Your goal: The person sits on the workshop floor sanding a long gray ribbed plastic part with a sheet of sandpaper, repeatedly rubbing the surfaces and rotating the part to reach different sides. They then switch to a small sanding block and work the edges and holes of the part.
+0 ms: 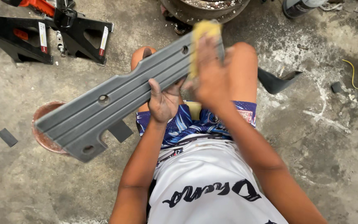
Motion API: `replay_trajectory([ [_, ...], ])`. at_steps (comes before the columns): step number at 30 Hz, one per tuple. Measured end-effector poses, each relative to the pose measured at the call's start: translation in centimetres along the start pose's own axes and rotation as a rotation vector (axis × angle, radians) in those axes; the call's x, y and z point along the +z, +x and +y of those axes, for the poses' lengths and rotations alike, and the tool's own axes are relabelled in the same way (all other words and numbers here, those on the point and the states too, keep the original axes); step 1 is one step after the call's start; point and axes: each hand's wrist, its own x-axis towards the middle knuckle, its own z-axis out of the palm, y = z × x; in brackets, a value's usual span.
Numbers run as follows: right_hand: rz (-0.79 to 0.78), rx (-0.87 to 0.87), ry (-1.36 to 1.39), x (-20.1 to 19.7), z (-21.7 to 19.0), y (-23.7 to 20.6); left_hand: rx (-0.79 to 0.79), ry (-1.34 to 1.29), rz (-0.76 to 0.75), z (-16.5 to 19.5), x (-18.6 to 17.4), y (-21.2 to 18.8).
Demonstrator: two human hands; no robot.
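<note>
One long grey ribbed plastic panel with round holes along its length lies tilted across the person's knees, its notched end low at the left over a reddish-brown round basin and its other end high near the middle of the view. The left hand grips the panel's lower edge about midway, its fingers curled up over the ribbed face and closed on it. The right hand presses one yellow sponge flat against the panel's upper end; its fingers lie over the sponge, blurred, holding it against the grey surface.

On the concrete floor stand two black metal jack stands at the upper left, side by side. One small dark rectangular block lies near the basin's left, and one dark curved plastic piece rests just right of the person's knee. One rusty wheel rim sits at the top edge, beyond the sponge.
</note>
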Motion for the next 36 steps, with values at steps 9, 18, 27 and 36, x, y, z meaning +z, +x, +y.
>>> replay_trajectory([
  [9, -0.078, 0.010, 0.015, -1.3, 2.9, -2.5, 0.079, -0.081, 0.020, 3.3, 1.4, -1.3],
  [18, -0.086, -0.049, -0.102, -3.8, 1.8, -4.1, -0.026, -0.140, 0.073, 4.2, 2.1, -0.9],
  [27, -0.182, -0.252, -0.032, -3.3, -2.4, -1.7, 0.027, 0.053, 0.031, 2.0, 1.8, -1.0],
  [36, -0.163, -0.261, 0.236, -2.3, -0.6, -2.5, 0.006, 0.213, -0.010, -0.1, 2.1, -0.9],
])
